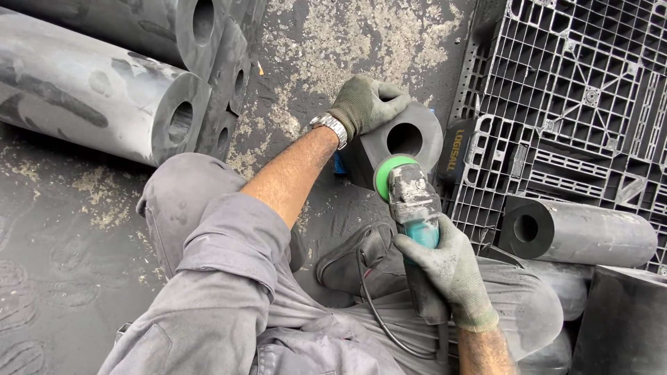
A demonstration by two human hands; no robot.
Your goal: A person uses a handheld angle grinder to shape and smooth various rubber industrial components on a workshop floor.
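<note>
Here, angle grinder (415, 208) lengthwise away from wearer, disc toward rubber block (396, 142).

Left of the fingers, well apart across the gritty dark floor (62, 229), long grey cylinders (90, 90) with bored centres lie stacked side by side. Right of the fingers sits a black plastic pallet (577, 83) of open grid work, with a shorter hollow cylinder (577, 232) lying on its near edge. Below the fingers, a dusty dark shoe (354, 260) rests on the floor.
</note>
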